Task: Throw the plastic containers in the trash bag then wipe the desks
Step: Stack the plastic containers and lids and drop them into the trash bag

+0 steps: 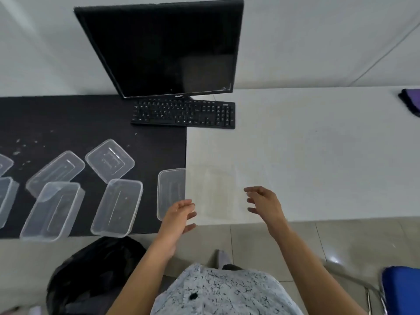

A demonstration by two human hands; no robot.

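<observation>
Several clear plastic containers lie on the black desk [68, 119], among them one upside down [110, 160] and one at the front edge [117, 207]. Another clear container [171, 189] straddles the seam onto the white desk [318, 155]; its right part is faint against the white top. My left hand [179, 215] hovers at that container's near edge, fingers loosely curled and holding nothing. My right hand [263, 205] is over the white desk just right of it, fingers spread and relaxed. A black trash bag [95, 271] stands open on the floor below the black desk's front edge.
A black monitor [168, 48] and keyboard [184, 113] sit at the back across both desks. Crumbs [20, 151] dot the black desk's left part. A purple cloth [411, 103] lies at the white desk's far right. A blue chair [401, 292] stands at lower right.
</observation>
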